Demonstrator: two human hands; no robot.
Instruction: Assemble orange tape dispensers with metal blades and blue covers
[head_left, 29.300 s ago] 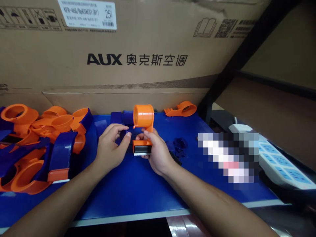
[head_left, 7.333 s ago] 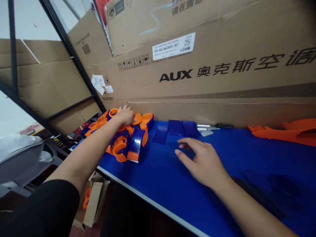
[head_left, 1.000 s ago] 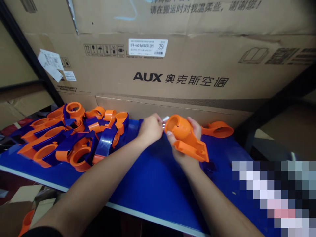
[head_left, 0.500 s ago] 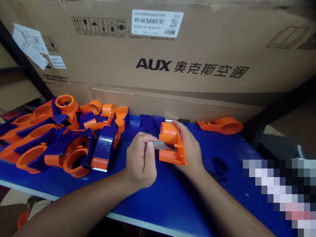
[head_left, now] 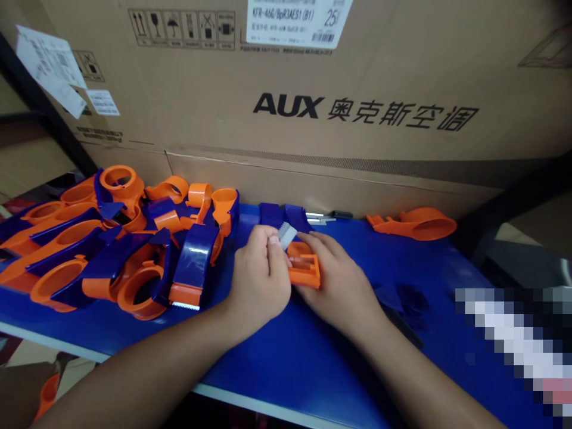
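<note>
"Where is the metal strip?"

"In the left hand [head_left: 263,279]. Thumb and forefinger pinch the toothed metal strip [head_left: 286,235], which sticks up at a tilt, its toothed edge uppermost."

"And the other hand?"

"The right hand [head_left: 342,280] grasps the orange holder [head_left: 308,277] from its far side, with the frame end facing the left hand. Both are raised over the blue tabletop [head_left: 277,360], near its middle."

"Are strip and holder touching?"

"That cannot be told from this angle; the strip shows just beside the frame, and it does not look seated in it."

"So which step is this?"

"Fitting, most likely: the strip seems to be getting turned to suit the frame. The next move probably calls for lowering the strip flat, squaring it with the frame and keeping the fingertips off the teeth, while the right hand keeps the holder steady."

"Is there anything to compare it with?"

"The blue-and-orange dispenser [head_left: 193,262] on the left has a toothed edge along its orange end. More metal strips [head_left: 318,218] lie at the back."
</note>
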